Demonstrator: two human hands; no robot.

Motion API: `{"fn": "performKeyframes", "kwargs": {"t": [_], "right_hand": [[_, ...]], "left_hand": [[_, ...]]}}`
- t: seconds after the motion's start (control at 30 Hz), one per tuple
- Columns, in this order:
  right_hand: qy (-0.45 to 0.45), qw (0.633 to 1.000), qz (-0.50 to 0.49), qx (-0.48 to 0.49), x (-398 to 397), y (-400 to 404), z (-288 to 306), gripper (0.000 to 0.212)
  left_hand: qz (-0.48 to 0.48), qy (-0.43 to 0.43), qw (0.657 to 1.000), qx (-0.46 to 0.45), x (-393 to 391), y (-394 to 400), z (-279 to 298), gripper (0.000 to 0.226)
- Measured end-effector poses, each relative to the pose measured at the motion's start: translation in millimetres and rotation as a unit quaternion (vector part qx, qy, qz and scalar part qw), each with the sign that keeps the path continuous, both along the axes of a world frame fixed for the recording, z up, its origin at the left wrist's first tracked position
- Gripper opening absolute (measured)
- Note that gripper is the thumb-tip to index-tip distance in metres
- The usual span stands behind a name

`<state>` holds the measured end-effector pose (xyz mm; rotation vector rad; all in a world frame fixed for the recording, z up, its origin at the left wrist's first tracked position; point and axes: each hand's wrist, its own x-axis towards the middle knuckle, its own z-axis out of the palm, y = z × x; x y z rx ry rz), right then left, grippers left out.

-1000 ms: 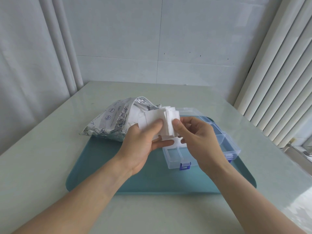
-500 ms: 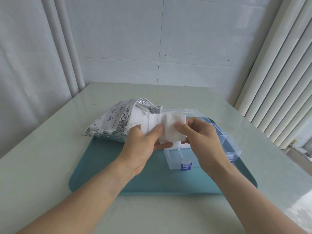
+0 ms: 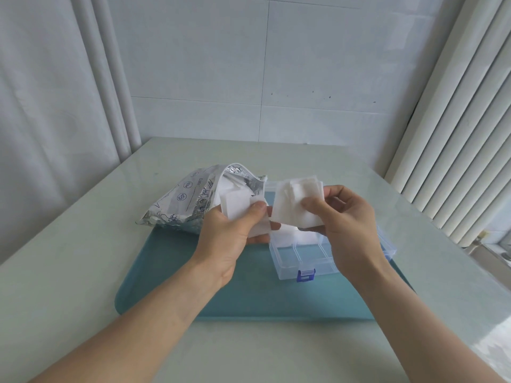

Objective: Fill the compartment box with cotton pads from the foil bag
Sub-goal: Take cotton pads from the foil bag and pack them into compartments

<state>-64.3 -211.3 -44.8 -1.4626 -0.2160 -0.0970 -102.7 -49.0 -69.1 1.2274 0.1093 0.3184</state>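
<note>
**Above the compartment box: separating the pads**

Over the compartment box (image 3: 318, 252), we are pinching cotton pads (image 3: 297, 203): right hand (image 3: 348, 219) gripping one bunch, left hand (image 3: 235, 233) another beside the foil bag (image 3: 193, 200). Pads look light, soft, clingy; we are holding their edges.

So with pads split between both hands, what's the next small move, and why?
Probably lower the right hand and its white square cotton pads into an empty near compartment of the clear plastic box: that stack already hangs above the box, and the front cells look bare.
</note>
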Motion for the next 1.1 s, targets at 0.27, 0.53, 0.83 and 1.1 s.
{"fn": "performKeyframes", "kwargs": {"t": [0.27, 0.53, 0.83, 1.1], "right_hand": [[0.012, 0.996, 0.044, -0.074, -1, -1, 0, 0.008], [0.081, 0.983, 0.146, 0.075, 2, -10, 7, 0.013], [0.037, 0.995, 0.070, -0.064, -2, 5, -11, 0.019], [0.003, 0.997, 0.053, -0.059, 1, 0, -7, 0.013]], "left_hand": [[-0.010, -0.009, 0.997, 0.078, 3, 6, -5, 0.042], [0.085, -0.029, 0.994, 0.056, 3, 5, -5, 0.018], [0.090, -0.048, 0.993, 0.058, 2, 1, -7, 0.016], [0.060, -0.031, 0.996, 0.065, 3, 0, -4, 0.019]]}}
